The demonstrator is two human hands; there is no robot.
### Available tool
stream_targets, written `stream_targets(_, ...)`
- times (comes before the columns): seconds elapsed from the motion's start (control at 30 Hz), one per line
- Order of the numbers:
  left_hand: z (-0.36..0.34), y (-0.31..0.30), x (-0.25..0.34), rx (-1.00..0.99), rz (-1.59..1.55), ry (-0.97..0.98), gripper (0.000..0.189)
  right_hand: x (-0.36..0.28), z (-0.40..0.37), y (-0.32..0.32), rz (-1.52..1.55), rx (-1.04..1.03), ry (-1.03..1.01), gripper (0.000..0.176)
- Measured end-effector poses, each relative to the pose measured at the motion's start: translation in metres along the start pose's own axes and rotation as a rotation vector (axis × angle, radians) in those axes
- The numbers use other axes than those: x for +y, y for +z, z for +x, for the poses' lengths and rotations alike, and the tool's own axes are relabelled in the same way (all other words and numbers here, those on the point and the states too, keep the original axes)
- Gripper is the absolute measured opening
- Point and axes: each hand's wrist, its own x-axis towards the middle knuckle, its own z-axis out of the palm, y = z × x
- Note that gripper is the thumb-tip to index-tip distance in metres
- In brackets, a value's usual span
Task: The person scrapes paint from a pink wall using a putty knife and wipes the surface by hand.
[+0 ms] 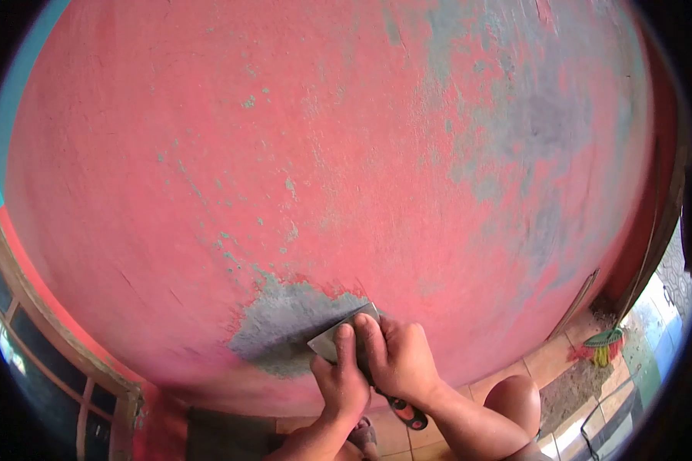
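Observation:
Both hands are on a wide-bladed paint scraper [327, 343] low on the painted wall. My right hand [409, 361] is wrapped round the black and red handle [409, 413], its thumb lying along the blade. From the lower left, my left hand [341, 386] grips the scraper too, with its thumb pressed on the flat of the metal. The blade's edge lies against a bare grey patch [288, 319] ringed by ragged pink paint. Most fingers of the left hand are hidden behind the scraper.
The pink wall [231, 154] fills most of the view, with grey-green worn areas at the upper right. A framed window [46, 346] is at the lower left. On the tiled floor [530, 357], a broom [603, 342] with coloured bristles leans at the right. My knee [513, 403] is close below.

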Motion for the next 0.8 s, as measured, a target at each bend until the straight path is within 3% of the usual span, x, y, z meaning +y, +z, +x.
stream_targets(0.23, -0.010, 0.005, -0.016, -0.155, 0.145, 0.086, 0.037, 0.030, -0.021, -0.008, 0.135, 0.054, 0.129, 0.044)
stream_targets(0.5, -0.016, 0.008, -0.028, -0.081, 0.122, 0.003, 0.037, 0.041, -0.019, -0.011, 0.179, -0.007, 0.184, 0.043)
stream_targets(0.8, -0.015, 0.009, -0.022, -0.051, 0.029, -0.091, 0.041, 0.031, -0.015, -0.013, -0.017, -0.004, 0.098, 0.039)
